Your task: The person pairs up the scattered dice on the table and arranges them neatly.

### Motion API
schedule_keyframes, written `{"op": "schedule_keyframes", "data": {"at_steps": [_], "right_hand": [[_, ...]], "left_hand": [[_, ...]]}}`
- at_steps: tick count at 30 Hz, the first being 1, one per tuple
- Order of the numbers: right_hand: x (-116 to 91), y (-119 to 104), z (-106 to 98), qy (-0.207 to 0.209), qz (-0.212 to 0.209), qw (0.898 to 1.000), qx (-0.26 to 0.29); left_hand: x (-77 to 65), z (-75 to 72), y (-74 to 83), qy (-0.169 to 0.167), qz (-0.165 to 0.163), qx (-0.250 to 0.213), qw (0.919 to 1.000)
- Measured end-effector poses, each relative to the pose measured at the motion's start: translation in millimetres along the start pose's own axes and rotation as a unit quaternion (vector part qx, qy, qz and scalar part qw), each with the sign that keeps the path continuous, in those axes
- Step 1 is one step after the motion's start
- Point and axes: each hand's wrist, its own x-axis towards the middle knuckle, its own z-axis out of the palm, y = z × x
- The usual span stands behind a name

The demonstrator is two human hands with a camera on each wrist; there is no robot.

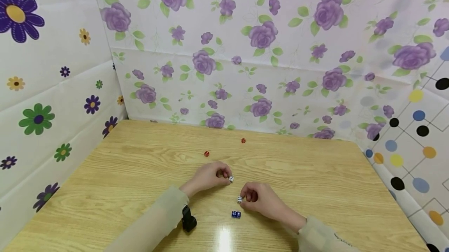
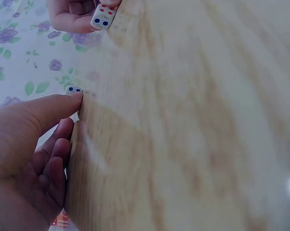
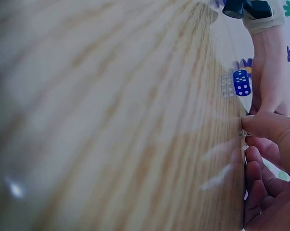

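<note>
Thumb and fingers of my left hand (image 1: 211, 175) pinch a white die (image 1: 231, 179) at the tabletop; in the left wrist view the thumb partly covers this die (image 2: 74, 90). Nearer and to the right, my right hand (image 1: 264, 200) pinches a second white die (image 1: 239, 199), whose red and blue dots show in the left wrist view (image 2: 104, 17). Two blue dice (image 1: 236, 214) sit side by side just in front of the right hand. From the right wrist, one blue die face (image 3: 241, 83) is visible, while the pinched die is mostly hidden by the fingers.
Two red dice lie farther back, one on the left (image 1: 207, 154) and one near the back edge (image 1: 243, 140). The wooden table (image 1: 158, 147) meets flowered cloth (image 1: 224, 61) behind. A black wrist camera (image 1: 188, 219) hangs at the left sleeve.
</note>
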Motion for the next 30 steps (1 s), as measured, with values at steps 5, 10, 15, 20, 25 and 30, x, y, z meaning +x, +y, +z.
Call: {"op": "schedule_keyframes", "data": {"at_steps": [5, 10, 15, 20, 25, 30], "right_hand": [[0.2, -0.1, -0.2, -0.002, 0.003, 1.0, 0.001], [0.8, 0.3, 0.0, -0.001, 0.003, 1.0, -0.003], [1.0, 0.1, 0.4, 0.0, 0.003, 1.0, -0.004], [1.1, -0.4, 0.2, -0.001, 0.001, 1.0, -0.005], [0.9, -0.5, -0.1, -0.002, 0.001, 1.0, -0.003], [0.4, -0.5, 0.0, -0.004, 0.004, 1.0, 0.0]], "left_hand": [[-4.2, 0.7, 3.2, 0.001, 0.004, 0.001, 1.0], [-7.6, 1.7, 4.6, 0.004, 0.018, -0.004, 0.9998], [-10.8, 2.8, 6.1, 0.001, 0.024, -0.018, 0.9996], [-13.8, 4.7, 7.1, 0.004, 0.023, -0.021, 0.9995], [-16.4, 7.8, 8.0, 0.007, 0.016, -0.034, 0.9993], [-18.7, 10.5, 8.2, 0.007, 0.022, -0.051, 0.9984]]}}
